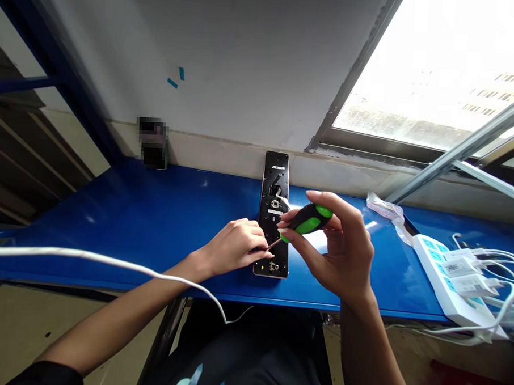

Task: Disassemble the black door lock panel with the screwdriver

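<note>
Left hand (237, 245) lies curled at the panel's left side; whether it grips, I cannot tell. The panel (276, 176), long, dark and metal-rimmed, lies flat mid-desk (132, 221), lengthwise from near edge to far edge. Right hand (344, 247) clasps a black-and-green screwdriver (309, 218) above it, tip slanting down-left onto the panel.

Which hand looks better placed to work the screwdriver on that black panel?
Probably the right hand: it grips the screwdriver, tip down at the panel. The left hand only rests at the panel's edge.
</note>
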The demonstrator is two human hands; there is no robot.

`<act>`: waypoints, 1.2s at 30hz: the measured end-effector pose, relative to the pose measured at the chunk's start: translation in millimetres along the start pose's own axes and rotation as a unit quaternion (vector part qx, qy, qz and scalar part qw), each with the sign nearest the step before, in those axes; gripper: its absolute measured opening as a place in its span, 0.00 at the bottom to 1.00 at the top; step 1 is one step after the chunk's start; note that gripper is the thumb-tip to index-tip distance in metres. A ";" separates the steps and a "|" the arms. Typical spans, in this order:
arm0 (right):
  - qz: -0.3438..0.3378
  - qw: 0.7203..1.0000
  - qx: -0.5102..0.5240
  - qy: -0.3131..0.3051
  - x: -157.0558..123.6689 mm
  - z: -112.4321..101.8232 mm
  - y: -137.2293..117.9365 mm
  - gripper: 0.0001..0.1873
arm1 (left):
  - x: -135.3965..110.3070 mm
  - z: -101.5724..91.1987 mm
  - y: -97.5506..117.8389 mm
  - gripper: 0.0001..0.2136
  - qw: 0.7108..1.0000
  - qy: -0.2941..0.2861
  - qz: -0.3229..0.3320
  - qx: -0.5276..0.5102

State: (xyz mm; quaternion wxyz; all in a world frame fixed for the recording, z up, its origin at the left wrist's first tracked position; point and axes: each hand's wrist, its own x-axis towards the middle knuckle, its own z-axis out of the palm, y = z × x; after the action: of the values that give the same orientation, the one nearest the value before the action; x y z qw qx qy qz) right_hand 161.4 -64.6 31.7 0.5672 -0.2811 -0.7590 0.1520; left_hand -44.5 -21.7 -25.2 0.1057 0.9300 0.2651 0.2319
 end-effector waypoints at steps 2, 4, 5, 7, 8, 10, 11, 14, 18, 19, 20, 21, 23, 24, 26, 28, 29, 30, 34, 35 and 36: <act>0.006 1.000 -0.001 -0.007 -1.7 0.3 0.1 0.41 | -1.8 -0.1 0.9 0.11 1.000 -0.001 0.002 0.006; 0.013 1.000 -0.001 -0.007 -3.0 0.6 0.5 0.41 | -2.4 -1.3 1.6 0.11 1.000 -0.010 -0.004 0.011; 0.018 1.000 -0.002 -0.010 -3.5 0.6 0.7 0.41 | -2.4 -2.1 1.8 0.10 1.000 -0.021 -0.006 0.009; 0.025 1.000 -0.003 -0.016 -3.8 0.1 0.5 0.41 | -2.0 -3.2 2.1 0.09 0.999 -0.043 -0.008 -0.006; 0.027 0.999 -0.003 -0.017 -3.7 -0.3 0.1 0.41 | -1.9 -3.1 2.1 0.09 0.999 -0.050 -0.006 -0.018; 0.028 0.999 -0.002 -0.016 -3.5 -1.3 -1.1 0.40 | -2.2 -1.3 1.7 0.09 0.998 -0.046 0.004 -0.046; 0.027 1.000 -0.002 -0.013 -3.4 -1.8 -1.9 0.40 | -2.8 0.3 1.4 0.09 0.997 -0.038 0.009 -0.060; 0.022 1.000 -0.006 -0.009 -4.1 -2.6 -3.9 0.39 | -6.6 6.3 0.4 0.09 0.994 -0.007 0.017 -0.105; 0.008 1.000 -0.018 -0.010 -7.0 -2.2 -4.1 0.38 | -15.0 10.4 -0.2 0.09 0.988 -0.008 0.011 -0.154; 0.003 1.000 -0.018 -0.012 -7.9 -1.9 -3.8 0.38 | -17.2 10.5 -0.2 0.11 0.987 -0.015 0.008 -0.162; -0.001 1.000 -0.017 -0.013 -8.8 -1.4 -3.3 0.38 | -19.3 10.6 -0.3 0.12 0.986 -0.021 0.004 -0.166; -0.002 1.000 -0.017 -0.013 -9.7 -0.8 -2.9 0.38 | -21.2 10.7 -0.4 0.12 0.986 -0.022 0.000 -0.168; -0.001 1.000 -0.019 -0.011 -11.6 0.9 -2.1 0.38 | -25.0 11.7 -1.0 0.13 0.986 -0.013 -0.006 -0.166; -0.001 1.000 -0.018 -0.008 -12.7 2.0 -1.7 0.38 | -26.9 12.6 -1.6 0.14 0.986 -0.007 -0.007 -0.165; -0.005 1.000 -0.009 -0.003 -15.2 4.8 -0.6 0.38 | -30.8 15.3 -3.4 0.13 0.987 0.003 -0.009 -0.163; -0.007 1.000 0.003 0.000 -18.4 7.9 0.9 0.39 | -34.7 18.6 -5.5 0.13 0.986 0.011 -0.011 -0.164; -0.008 1.000 0.007 0.001 -20.1 9.6 1.7 0.39 | -36.6 20.3 -6.5 0.13 0.986 0.015 -0.012 -0.165; -0.010 1.000 0.008 0.003 -21.9 11.3 2.5 0.40 | -38.3 21.8 -7.3 0.12 0.986 0.019 -0.015 -0.166; -0.028 1.000 -0.005 0.008 -27.3 17.6 4.6 0.40 | -42.6 26.0 -8.3 0.13 0.985 0.035 -0.025 -0.168; -0.031 0.999 -0.012 0.005 -28.0 18.8 4.7 0.39 | -43.2 26.8 -8.2 0.13 0.985 0.041 -0.027 -0.168; -0.032 0.999 -0.018 0.000 -28.3 19.8 4.5 0.38 | -43.7 27.6 -8.1 0.13 0.984 0.047 -0.027 -0.167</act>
State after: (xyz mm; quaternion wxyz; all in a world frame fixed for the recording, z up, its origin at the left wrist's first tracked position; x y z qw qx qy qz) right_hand 149.4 -76.3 1.2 0.5668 -0.2667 -0.7703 0.1196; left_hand -67.5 -40.7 -68.3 0.2535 0.8798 0.2524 0.3130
